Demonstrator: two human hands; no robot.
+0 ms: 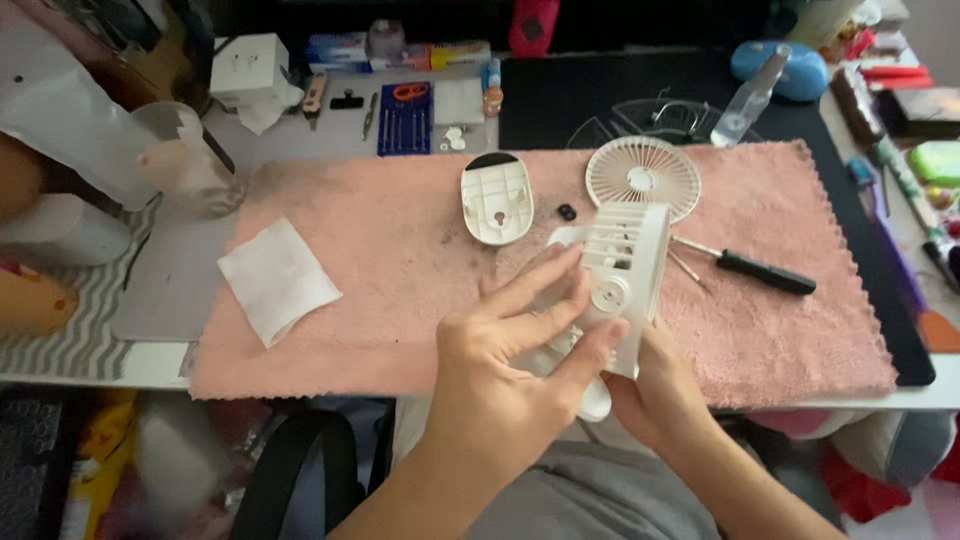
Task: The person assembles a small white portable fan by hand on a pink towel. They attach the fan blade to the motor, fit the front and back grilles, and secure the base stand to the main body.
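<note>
A small white fan body (622,268) with a slatted rear grille is held above the front edge of a pink towel (400,250). My left hand (510,370) wraps around its near side, fingers spread over the grille and thumb on the hub. My right hand (660,385) grips it from below and behind, mostly hidden by the fan. The round white front grille (643,176) lies on the towel behind it. A white oval base cover (497,200) lies open side up to its left, with a small black part (567,212) beside it.
A black-handled screwdriver (752,266) lies on the towel to the right. A folded white tissue (277,280) sits at the towel's left. A blue screwdriver-bit set (405,118), white box (250,66), spray bottle (748,100) and clutter line the desk's back and right side.
</note>
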